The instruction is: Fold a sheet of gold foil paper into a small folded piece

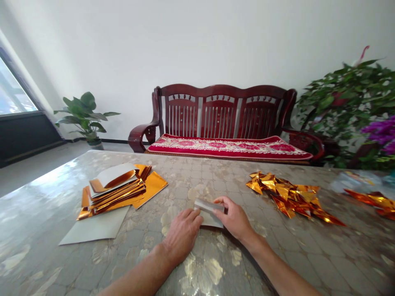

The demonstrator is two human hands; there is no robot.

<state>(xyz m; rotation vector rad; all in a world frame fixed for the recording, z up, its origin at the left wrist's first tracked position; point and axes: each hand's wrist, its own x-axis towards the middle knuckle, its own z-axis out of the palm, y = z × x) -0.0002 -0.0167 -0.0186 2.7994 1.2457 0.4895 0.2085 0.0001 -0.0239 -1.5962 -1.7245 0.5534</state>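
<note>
Left hand (182,237) and right hand (233,218) pinch a folded silver-backed foil sheet (207,213) against the tabletop (308,259). Press evenly, keep edges aligned, crease flat.

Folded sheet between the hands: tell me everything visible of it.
The folded sheet is a small, flat piece of thin, stiff-looking material, pale silvery grey on its visible side and doubled over into layers. Its lower part rests on the glossy patterned table cover. The left hand holds its left end, and the right hand covers its upper right.
</note>
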